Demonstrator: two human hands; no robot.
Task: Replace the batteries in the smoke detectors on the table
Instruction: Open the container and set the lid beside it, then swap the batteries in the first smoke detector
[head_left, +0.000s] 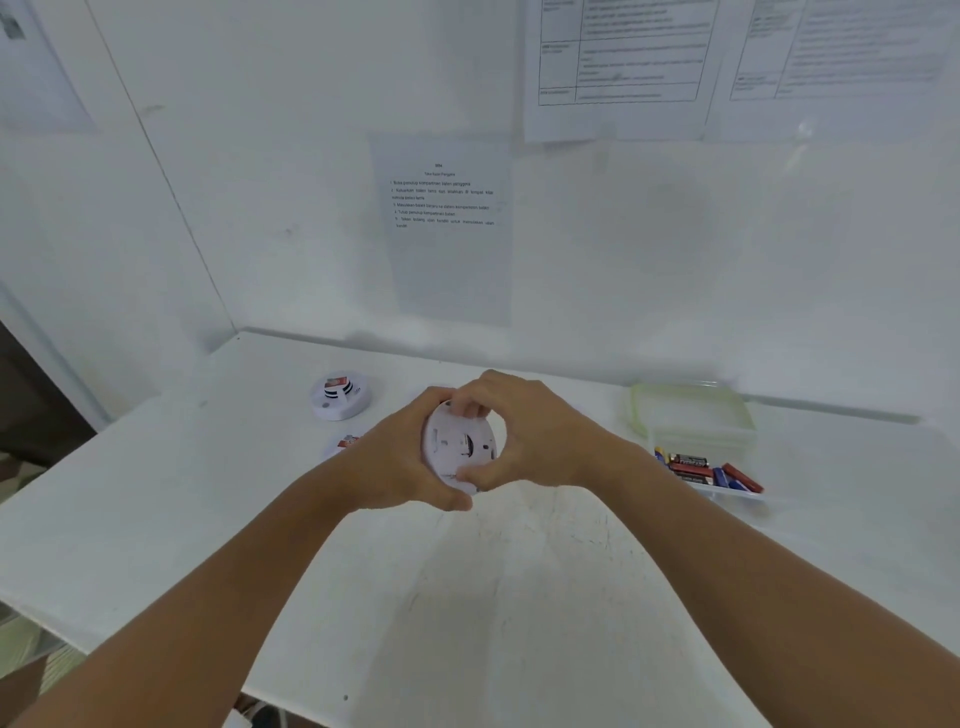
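Both hands wrap one smoke detector (457, 447) held up between them, left hand (400, 462) cupping its edge, right hand (530, 436) pinching top and bottom, and a hard twist could, I reckon, send it slipping toward the battery tub (706, 467) off right.

One head-worn wide-angle view — looking forward and down, close over the white table (156, 519) — facing the wall (675, 249).
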